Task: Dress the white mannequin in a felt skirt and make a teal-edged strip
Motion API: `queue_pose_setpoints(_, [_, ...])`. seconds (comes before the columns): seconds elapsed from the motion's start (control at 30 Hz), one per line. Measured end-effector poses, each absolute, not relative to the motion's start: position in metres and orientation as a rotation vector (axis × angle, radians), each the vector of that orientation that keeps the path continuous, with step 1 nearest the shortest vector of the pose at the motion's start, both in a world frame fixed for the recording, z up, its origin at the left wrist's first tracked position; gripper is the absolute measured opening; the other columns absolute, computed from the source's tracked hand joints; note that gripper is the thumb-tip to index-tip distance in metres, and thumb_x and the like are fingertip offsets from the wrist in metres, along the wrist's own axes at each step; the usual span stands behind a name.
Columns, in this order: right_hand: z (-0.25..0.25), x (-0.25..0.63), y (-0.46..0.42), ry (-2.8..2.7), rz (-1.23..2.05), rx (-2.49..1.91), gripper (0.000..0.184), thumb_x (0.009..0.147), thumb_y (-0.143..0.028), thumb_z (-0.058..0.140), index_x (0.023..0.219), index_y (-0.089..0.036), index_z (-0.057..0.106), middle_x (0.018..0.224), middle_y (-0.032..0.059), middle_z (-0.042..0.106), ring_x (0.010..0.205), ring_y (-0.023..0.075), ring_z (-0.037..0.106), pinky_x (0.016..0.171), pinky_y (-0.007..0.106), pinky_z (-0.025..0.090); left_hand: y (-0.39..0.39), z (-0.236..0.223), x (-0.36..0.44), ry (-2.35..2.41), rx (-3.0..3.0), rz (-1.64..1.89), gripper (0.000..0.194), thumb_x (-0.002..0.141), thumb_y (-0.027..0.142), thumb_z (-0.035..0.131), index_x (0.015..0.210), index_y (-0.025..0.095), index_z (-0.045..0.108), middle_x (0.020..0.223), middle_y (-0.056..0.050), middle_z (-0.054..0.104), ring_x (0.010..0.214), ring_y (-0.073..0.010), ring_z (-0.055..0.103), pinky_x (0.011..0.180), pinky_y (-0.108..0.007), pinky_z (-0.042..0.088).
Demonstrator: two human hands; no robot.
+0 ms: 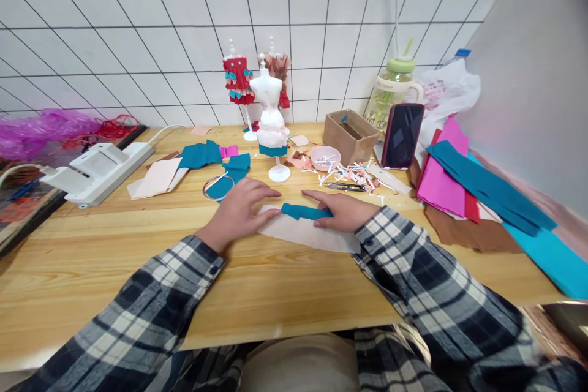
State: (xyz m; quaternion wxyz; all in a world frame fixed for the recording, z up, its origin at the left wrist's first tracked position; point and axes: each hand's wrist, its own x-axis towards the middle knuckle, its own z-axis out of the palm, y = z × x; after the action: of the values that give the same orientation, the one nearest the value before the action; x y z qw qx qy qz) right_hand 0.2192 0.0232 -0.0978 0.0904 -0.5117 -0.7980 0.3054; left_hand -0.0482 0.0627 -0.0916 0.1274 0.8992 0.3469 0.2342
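A short teal strip of crepe paper [304,212] lies across a pale, thin sheet [312,237] on the wooden table. My left hand [239,207] is at the left end of the sheet, fingers apart, its thumb tip by the strip's left end. My right hand [346,211] rests on the right part of the sheet with its forefinger stretched out and its thumb at the strip's right end. Behind them stands a small white dress-form mannequin [266,95] with pale wrapping and a teal band [273,150] around its lower part.
Two dressed mannequins, one in red [237,76], stand by the tiled wall. A cardboard box [351,136], pink bowl [326,158], paper scraps, thread snips [344,186] and an upright phone [403,136] are at back right. Coloured paper [443,180] lies right; a power strip [98,173] left.
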Motion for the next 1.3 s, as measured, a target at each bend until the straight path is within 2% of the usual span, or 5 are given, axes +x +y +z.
queue_pose_setpoints(0.17, [-0.102, 0.202, 0.020, -2.393, 0.709, -1.622, 0.069, 0.084, -0.033, 0.059, 0.147, -0.023, 0.032, 0.110, 0.0111, 0.068, 0.092, 0.0241, 0.064, 0.077, 0.031, 0.042, 0.055, -0.099, -0.012, 1.041, 2.760, 0.475, 0.046, 0.071, 0.058, 0.066, 0.100, 0.022, 0.069, 0.102, -0.008, 0.064, 0.097, -0.0275, 0.053, 0.087, -0.042, 0.036])
queue_pose_setpoints(0.47, [-0.098, 0.213, 0.022, -2.448, 0.612, -1.724, 0.076, 0.080, -0.031, 0.064, 0.148, -0.025, 0.029, 0.103, 0.0096, 0.070, 0.088, 0.0253, 0.064, 0.074, 0.031, 0.041, 0.058, -0.097, -0.032, 1.126, 2.848, 0.469, 0.018, 0.083, 0.027, 0.051, 0.083, 0.020, 0.068, 0.087, -0.008, 0.066, 0.091, -0.0257, 0.054, 0.082, -0.042, 0.033])
queue_pose_setpoints(0.9, [-0.099, 0.227, 0.026, -2.400, 0.599, -1.795, 0.062, 0.090, -0.033, 0.053, 0.146, -0.017, 0.034, 0.108, 0.0129, 0.068, 0.095, 0.0271, 0.063, 0.082, 0.034, 0.042, 0.052, -0.089, -0.049, 1.038, 2.915, 0.294, 0.028, 0.083, 0.042, 0.058, 0.068, 0.019, 0.057, 0.073, -0.005, 0.060, 0.077, -0.0218, 0.052, 0.072, -0.037, 0.034])
queue_pose_setpoints(1.07, [-0.100, 0.228, 0.028, -2.409, 0.597, -1.810, 0.067, 0.086, -0.030, 0.059, 0.146, -0.019, 0.032, 0.109, 0.0120, 0.068, 0.094, 0.0249, 0.062, 0.079, 0.031, 0.042, 0.045, -0.091, -0.047, 0.925, 2.977, 0.337, 0.039, 0.087, 0.048, 0.051, 0.111, 0.020, 0.062, 0.114, -0.010, 0.062, 0.106, -0.0271, 0.052, 0.092, -0.042, 0.036])
queue_pose_setpoints(1.3, [-0.099, 0.232, 0.029, -2.413, 0.612, -1.813, 0.070, 0.084, -0.030, 0.063, 0.146, -0.020, 0.033, 0.109, 0.0099, 0.067, 0.091, 0.0212, 0.063, 0.077, 0.028, 0.042, 0.033, -0.114, -0.047, 0.763, 2.997, -0.010, 0.063, 0.096, 0.050, 0.030, 0.151, 0.025, 0.012, 0.156, -0.006, 0.025, 0.144, -0.0264, 0.020, 0.115, -0.050, 0.005])
